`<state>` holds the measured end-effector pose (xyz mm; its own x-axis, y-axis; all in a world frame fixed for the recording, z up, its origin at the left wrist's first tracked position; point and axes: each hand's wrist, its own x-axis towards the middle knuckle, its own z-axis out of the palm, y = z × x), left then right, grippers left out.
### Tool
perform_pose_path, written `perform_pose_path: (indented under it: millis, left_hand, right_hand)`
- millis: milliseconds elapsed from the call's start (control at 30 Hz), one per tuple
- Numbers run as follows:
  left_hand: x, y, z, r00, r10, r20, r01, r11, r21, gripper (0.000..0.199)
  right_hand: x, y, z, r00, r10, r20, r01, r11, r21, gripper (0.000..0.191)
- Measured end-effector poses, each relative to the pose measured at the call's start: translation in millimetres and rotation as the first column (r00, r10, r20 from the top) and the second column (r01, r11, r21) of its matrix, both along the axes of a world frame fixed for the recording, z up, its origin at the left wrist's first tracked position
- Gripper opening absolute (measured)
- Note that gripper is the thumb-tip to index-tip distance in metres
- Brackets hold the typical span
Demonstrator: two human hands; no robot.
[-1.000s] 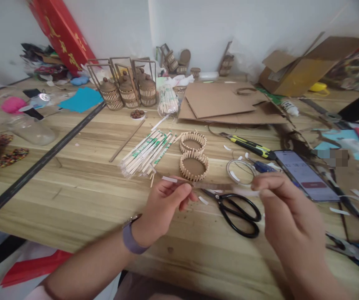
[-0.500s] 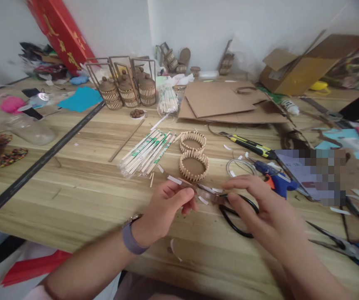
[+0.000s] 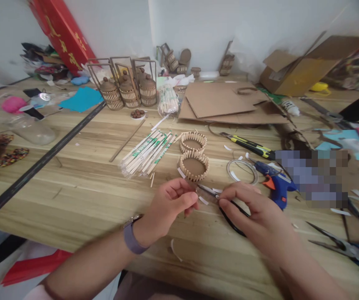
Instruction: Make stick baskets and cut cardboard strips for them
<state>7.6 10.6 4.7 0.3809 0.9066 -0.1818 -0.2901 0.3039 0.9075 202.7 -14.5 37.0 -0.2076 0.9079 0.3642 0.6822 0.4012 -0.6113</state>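
Just beyond the fingers of the left hand stands a round basket, a ring of short pale sticks around a flat brown floor. A second basket of the same make stands right behind it, farther from the fingers. Well beyond the left fingers, a small white bowl holds a heap of round brown balls, and behind it three lidded baskets stand in tall handled frames. Far to the left of the fingers, a clear jar lies on its side; far off to the right, a cardboard box stands with its flaps open.

The strip is thin and brown with a white end, which shows past the left fingers beside the nearer basket. The left thumb and forefinger are closed together on it. The thumb and forefinger of the right hand are nearly together over the scissors, whose blades lie between the two hands on the counter and whose black handle is partly covered; whether these fingers grip anything, I cannot tell.
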Motion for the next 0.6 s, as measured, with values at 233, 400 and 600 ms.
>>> perform_pose_path:
  millis: [233, 400, 600]
  left_hand:
    - [3, -2, 2.4, 0.999, 0.031, 0.02, -0.031, 0.999, -0.012, 0.027]
    - [4, 1, 7.0, 0.982, 0.09, 0.166, -0.083, 0.995, -0.046, 0.033]
    - [0, 12, 7.7, 0.968, 0.206, 0.146, -0.19, 0.975, -0.113, 0.035]
  right_hand:
    - [4, 0, 1.5, 0.999, 0.04, -0.011, -0.04, 0.999, -0.02, 0.02]
    - [20, 5, 6.3, 0.997, 0.075, -0.024, -0.077, 0.991, -0.113, 0.025]
    - [47, 10, 13.7, 0.991, 0.122, 0.046, -0.111, 0.974, -0.2, 0.035]
